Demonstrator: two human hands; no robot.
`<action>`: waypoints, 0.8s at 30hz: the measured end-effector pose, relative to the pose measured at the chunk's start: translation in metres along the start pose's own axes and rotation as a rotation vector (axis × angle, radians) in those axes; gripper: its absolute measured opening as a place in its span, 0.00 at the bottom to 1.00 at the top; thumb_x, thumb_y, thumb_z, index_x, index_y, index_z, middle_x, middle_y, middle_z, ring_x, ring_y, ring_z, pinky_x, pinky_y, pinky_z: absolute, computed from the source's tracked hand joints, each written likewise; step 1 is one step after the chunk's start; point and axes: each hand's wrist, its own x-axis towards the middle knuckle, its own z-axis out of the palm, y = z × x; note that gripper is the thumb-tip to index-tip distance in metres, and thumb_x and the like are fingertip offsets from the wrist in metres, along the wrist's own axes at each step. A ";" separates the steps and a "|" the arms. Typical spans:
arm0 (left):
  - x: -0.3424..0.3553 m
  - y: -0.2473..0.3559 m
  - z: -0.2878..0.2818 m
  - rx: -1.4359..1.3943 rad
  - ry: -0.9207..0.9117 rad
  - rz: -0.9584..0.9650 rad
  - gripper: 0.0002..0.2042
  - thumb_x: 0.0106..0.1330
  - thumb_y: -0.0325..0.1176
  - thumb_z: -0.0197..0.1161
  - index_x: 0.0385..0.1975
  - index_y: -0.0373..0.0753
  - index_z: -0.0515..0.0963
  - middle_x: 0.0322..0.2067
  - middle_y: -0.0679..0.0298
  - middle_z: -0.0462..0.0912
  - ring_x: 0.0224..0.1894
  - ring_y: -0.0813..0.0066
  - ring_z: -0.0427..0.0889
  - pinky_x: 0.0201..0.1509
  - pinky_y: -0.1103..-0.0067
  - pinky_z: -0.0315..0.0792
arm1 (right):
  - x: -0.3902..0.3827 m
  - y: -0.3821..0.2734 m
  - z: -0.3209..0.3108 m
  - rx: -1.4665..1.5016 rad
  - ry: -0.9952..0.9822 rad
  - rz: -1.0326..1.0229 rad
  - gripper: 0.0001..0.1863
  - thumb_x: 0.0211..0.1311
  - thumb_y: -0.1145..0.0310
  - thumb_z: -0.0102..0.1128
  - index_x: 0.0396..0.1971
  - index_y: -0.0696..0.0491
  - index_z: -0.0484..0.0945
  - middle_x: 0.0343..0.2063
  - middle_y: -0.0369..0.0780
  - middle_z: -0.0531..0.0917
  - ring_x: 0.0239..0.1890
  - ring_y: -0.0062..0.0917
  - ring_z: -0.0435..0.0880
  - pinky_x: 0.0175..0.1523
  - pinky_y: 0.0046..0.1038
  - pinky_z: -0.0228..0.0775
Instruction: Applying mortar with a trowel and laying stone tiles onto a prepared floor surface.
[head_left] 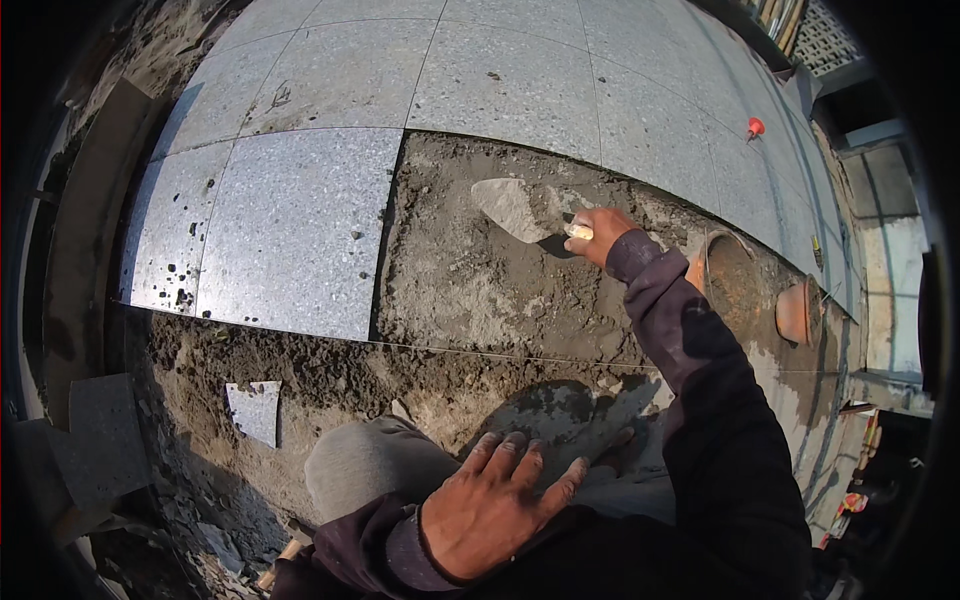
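Observation:
My right hand (pixel 598 236) is closed around the pale handle of a trowel (pixel 508 207). The trowel's pointed blade, crusted with grey mortar, points left over the bed of wet mortar (pixel 450 280); whether it touches the bed I cannot tell. Bordering that bed on the left is a laid grey speckled tile (pixel 300 230), with more tiles along the far side. My left hand (pixel 490 495) holds nothing, its dusty fingers spread, close to my bent knee (pixel 375 460). A thin string (pixel 520 357) runs across the near edge of the bed.
To the right of my forearm stand an orange-brown bucket (pixel 733 275) and a smaller terracotta-coloured bowl (pixel 795 310). A small red object (pixel 755 128) sits on the far tiles. Loose soil and a broken tile piece (pixel 255 412) lie at the near left. A long board (pixel 85 230) borders the left.

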 end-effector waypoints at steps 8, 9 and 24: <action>0.009 -0.005 -0.013 -0.017 0.125 0.034 0.22 0.48 0.27 0.52 0.47 0.44 0.66 0.34 0.51 0.71 0.37 0.56 0.70 0.43 0.69 0.65 | -0.122 0.105 0.001 -0.392 0.237 0.178 0.16 0.48 0.69 0.51 0.39 0.54 0.63 0.32 0.49 0.71 0.31 0.42 0.73 0.35 0.38 0.67; 0.016 -0.005 -0.012 -0.016 0.111 0.075 0.22 0.48 0.27 0.52 0.47 0.44 0.66 0.34 0.51 0.71 0.37 0.56 0.70 0.43 0.69 0.65 | -0.140 0.112 -0.001 -0.608 0.000 0.239 0.15 0.48 0.70 0.50 0.37 0.54 0.63 0.30 0.48 0.71 0.31 0.41 0.74 0.34 0.38 0.68; 0.092 -0.008 0.044 0.067 -0.181 -0.151 0.21 0.50 0.27 0.57 0.46 0.34 0.63 0.33 0.50 0.73 0.36 0.51 0.72 0.38 0.70 0.67 | -0.434 0.202 0.005 -0.129 0.301 1.103 0.16 0.43 0.62 0.53 0.32 0.54 0.71 0.26 0.46 0.77 0.32 0.39 0.76 0.35 0.36 0.68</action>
